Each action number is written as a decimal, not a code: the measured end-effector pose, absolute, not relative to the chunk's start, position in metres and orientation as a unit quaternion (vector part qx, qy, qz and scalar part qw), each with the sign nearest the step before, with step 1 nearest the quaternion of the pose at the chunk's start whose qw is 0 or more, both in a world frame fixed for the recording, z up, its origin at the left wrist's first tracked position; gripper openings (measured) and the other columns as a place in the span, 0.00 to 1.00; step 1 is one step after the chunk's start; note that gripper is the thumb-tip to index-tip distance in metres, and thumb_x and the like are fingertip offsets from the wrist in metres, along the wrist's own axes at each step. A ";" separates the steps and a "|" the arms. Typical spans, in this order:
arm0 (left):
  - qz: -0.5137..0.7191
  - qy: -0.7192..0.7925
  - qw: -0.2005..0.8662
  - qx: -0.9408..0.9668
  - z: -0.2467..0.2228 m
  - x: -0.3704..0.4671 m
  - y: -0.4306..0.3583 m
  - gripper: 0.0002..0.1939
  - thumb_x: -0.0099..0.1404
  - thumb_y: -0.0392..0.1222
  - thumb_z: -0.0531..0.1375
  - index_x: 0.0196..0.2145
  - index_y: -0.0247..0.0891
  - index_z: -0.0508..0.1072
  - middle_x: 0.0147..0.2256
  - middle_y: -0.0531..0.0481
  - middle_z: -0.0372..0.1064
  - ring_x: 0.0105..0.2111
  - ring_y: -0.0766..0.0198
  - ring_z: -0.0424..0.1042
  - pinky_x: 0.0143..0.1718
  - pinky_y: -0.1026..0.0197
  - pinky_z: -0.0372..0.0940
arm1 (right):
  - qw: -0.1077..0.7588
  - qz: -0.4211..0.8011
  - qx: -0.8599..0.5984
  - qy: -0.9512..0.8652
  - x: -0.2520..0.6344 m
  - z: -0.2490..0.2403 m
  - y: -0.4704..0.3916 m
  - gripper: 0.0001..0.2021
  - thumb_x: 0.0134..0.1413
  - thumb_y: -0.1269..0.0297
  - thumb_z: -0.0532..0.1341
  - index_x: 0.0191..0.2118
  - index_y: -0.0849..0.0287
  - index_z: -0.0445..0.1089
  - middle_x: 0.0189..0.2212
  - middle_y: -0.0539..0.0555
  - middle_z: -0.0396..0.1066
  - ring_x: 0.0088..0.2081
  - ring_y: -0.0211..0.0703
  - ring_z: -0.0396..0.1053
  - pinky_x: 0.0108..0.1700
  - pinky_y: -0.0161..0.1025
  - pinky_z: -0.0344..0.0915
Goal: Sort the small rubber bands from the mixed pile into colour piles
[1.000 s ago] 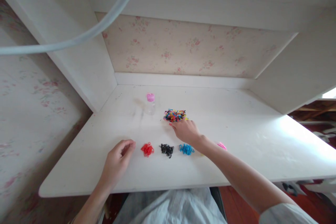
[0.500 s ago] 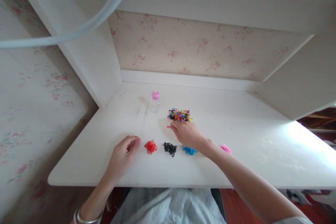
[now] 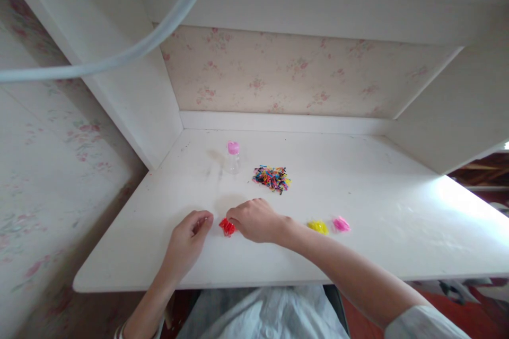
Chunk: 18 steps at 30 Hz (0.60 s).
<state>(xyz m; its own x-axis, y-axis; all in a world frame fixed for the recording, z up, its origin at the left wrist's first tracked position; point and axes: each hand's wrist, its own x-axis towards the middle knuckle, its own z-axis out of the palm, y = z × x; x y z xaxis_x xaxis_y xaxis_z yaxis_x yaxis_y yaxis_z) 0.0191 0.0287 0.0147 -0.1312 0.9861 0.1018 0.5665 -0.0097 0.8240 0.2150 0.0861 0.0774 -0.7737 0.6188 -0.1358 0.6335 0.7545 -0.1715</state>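
Observation:
My right hand [image 3: 254,220] reaches across to the pile of red rubber bands [image 3: 226,228], its thumb and fingertips pinched at the pile's right edge. A red rubber band was in that pinch a moment earlier; now it cannot be told apart from the pile. My left hand [image 3: 189,238] rests on the desk just left of the red pile, fingers curled against the thumb; whatever may be inside is hidden. Behind my right hand lies a mixed heap of coloured rubber bands [image 3: 272,178]. The black and blue piles are covered by my right hand and forearm.
Yellow rubber bands [image 3: 318,226] and pink rubber bands [image 3: 341,224] lie in small piles right of my forearm. A clear bottle with a pink cap [image 3: 233,148] stands farther back on the white desk [image 3: 382,180]. A pale cable [image 3: 159,37] crosses the upper left.
My right hand has moved from the mixed heap, left and nearer, to the red pile, carrying a red rubber band. The yellow pile has come into sight. My left hand stays nearly still.

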 end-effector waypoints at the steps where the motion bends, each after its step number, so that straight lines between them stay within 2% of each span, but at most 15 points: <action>1: 0.381 0.647 0.275 0.600 0.014 0.019 0.029 0.15 0.63 0.51 0.53 0.36 0.40 0.73 0.34 0.51 0.73 0.33 0.63 0.71 0.35 0.63 0.64 | 0.043 -0.103 0.332 0.937 0.215 0.077 0.087 0.11 0.60 0.66 0.49 0.40 0.56 0.69 0.35 0.53 0.75 0.35 0.43 0.72 0.32 0.34 0.57; 6: 0.378 0.643 0.278 0.605 0.012 0.018 0.030 0.14 0.63 0.51 0.53 0.37 0.39 0.72 0.34 0.51 0.72 0.33 0.63 0.70 0.35 0.63 0.64 | 0.059 -0.102 0.323 0.939 0.217 0.075 0.088 0.11 0.60 0.67 0.50 0.38 0.56 0.69 0.36 0.53 0.74 0.36 0.42 0.71 0.35 0.35 0.58; 10: 0.376 0.648 0.282 0.599 0.011 0.017 0.031 0.14 0.63 0.52 0.54 0.37 0.40 0.72 0.34 0.52 0.72 0.34 0.63 0.70 0.36 0.63 0.63 | 0.043 -0.092 0.330 0.939 0.220 0.074 0.087 0.10 0.60 0.67 0.50 0.36 0.56 0.69 0.34 0.52 0.74 0.35 0.42 0.71 0.32 0.34 0.56; 18: 0.348 0.667 0.279 0.596 0.014 0.019 0.028 0.15 0.63 0.53 0.53 0.38 0.41 0.71 0.35 0.54 0.72 0.34 0.64 0.70 0.36 0.64 0.63 | -0.061 -0.111 0.397 0.909 0.249 0.082 0.067 0.13 0.61 0.65 0.48 0.33 0.57 0.69 0.28 0.51 0.73 0.27 0.36 0.67 0.28 0.32 0.51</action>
<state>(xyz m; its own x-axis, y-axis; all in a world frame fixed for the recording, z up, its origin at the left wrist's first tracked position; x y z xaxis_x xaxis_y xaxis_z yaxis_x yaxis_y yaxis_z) 0.0187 0.0279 0.0143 -0.1331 0.9902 0.0430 0.6010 0.0461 0.7979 0.2490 0.0672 0.0824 -0.6778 0.7349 0.0232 0.7079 0.6607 -0.2497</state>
